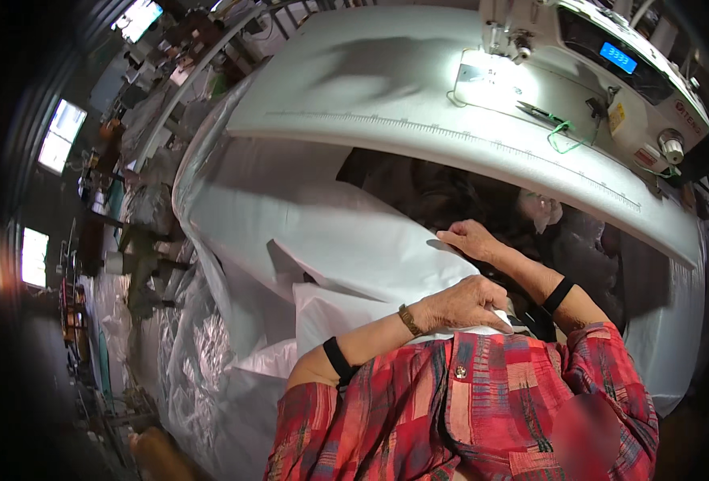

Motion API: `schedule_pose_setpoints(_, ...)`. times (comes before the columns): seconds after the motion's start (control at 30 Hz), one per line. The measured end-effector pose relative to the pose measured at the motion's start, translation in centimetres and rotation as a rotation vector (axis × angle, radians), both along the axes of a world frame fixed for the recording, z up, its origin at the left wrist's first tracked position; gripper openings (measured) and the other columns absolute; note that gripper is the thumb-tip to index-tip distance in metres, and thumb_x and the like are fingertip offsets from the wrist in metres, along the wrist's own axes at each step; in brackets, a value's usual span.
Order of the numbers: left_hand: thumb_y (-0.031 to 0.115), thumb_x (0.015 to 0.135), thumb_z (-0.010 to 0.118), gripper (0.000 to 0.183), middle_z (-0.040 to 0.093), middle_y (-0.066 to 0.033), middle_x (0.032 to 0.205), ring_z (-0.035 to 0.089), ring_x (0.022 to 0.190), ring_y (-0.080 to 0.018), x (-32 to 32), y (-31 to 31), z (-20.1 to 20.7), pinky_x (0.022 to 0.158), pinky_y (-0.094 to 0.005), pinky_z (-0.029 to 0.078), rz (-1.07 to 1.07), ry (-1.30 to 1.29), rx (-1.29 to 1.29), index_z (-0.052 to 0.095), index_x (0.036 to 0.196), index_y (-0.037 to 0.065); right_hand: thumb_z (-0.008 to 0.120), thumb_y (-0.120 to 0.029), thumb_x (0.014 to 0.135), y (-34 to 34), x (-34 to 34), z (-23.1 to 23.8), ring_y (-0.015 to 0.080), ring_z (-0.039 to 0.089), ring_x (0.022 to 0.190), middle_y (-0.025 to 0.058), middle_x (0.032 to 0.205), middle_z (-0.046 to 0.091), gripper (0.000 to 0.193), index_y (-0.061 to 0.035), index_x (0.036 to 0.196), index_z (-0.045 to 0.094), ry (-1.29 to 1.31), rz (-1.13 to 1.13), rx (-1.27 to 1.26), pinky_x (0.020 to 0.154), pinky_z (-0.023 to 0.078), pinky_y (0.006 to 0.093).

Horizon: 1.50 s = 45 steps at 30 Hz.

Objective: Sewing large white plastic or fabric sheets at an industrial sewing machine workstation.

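- Left hand point(467, 303): fingers pinching white cloth point(362, 236) near shirt point(495, 393).
- Right hand point(472, 239): fingers pinching cloth's edge.
- Cloth draped between counter point(306, 96) and shirt.
- Sewing machine point(651, 108) on counter, right side.

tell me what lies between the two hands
In the head view, part of the white fabric lies between the left hand and the right hand.
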<state>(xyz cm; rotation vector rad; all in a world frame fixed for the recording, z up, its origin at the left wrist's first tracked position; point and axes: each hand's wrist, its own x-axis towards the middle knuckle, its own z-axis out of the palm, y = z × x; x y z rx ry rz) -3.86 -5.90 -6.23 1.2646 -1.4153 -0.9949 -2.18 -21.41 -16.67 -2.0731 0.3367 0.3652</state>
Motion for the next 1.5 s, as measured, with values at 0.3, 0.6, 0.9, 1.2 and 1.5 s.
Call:
schedule_pose_setpoints(0.3, 0.024, 0.073, 0.080, 0.029, 0.060, -0.0095, 0.069, 0.056, 0.064, -0.0197, -0.5, 0.4, -0.3, 0.059, -0.0334, 0.043, 0.042, -0.037, 0.012, 0.066, 0.078, -0.001, 0.066, -0.064, 0.076, 6.3, 3.4, 4.6, 0.0354, 0.050, 0.121, 0.0186, 0.124, 0.058, 0.077, -0.0013, 0.120, 0.061, -0.200, 0.600, -0.331, 0.100, 0.043, 0.0426)
schedule_pose_setpoints(0.6, 0.028, 0.073, 0.080, 0.034, 0.056, -0.0078, 0.065, 0.054, 0.059, -0.0182, -0.5, 0.6, -0.5, 0.055, -0.0335, 0.041, 0.050, 0.003, -0.015, 0.063, 0.073, -0.001, 0.063, -0.040, 0.088, 4.5, 4.8, 0.8, 0.0338, 0.065, 0.088, 0.0215, 0.094, 0.067, 0.043, 0.0026, 0.091, 0.066, -0.035, 0.385, -0.410, 0.079, 0.050, 0.0413)
schedule_pose_setpoints(0.9, 0.037, 0.076, 0.073, 0.032, 0.061, -0.0054, 0.083, 0.058, 0.090, -0.0260, 0.0, 1.1, -0.4, 0.090, -0.0424, 0.039, 0.132, -0.474, -0.186, 0.061, 0.070, 0.007, 0.062, -0.035, 0.093, -2.4, 6.0, -5.8, 0.0187, 0.062, 0.077, 0.0086, 0.089, 0.070, 0.036, -0.0007, 0.101, 0.068, -0.086, -0.475, -0.126, 0.071, 0.049, 0.0338)
schedule_pose_setpoints(1.2, 0.033, 0.083, 0.071, 0.026, 0.063, -0.0054, 0.082, 0.062, 0.086, -0.0238, 0.6, 2.2, 0.4, 0.109, -0.0512, 0.031, 0.275, -0.364, -0.185, 0.066, 0.087, 0.007, 0.066, -0.026, 0.090, -2.3, 4.8, -3.7, 0.0197, 0.062, 0.085, 0.0086, 0.098, 0.069, 0.030, -0.0013, 0.108, 0.066, -0.102, -0.711, 0.529, 0.075, 0.050, 0.0353)
schedule_pose_setpoints(1.5, 0.042, 0.087, 0.064, 0.039, 0.059, -0.0071, 0.070, 0.056, 0.086, -0.0248, 5.4, 9.3, 4.9, 0.110, -0.0496, 0.030, 0.753, 0.461, -0.529, 0.061, 0.074, 0.004, 0.044, -0.036, 0.101, -0.2, 0.8, 5.3, 0.0253, 0.055, 0.114, 0.0111, 0.124, 0.057, 0.043, -0.0028, 0.128, 0.050, -0.350, -0.709, 1.264, 0.092, 0.050, 0.0437)
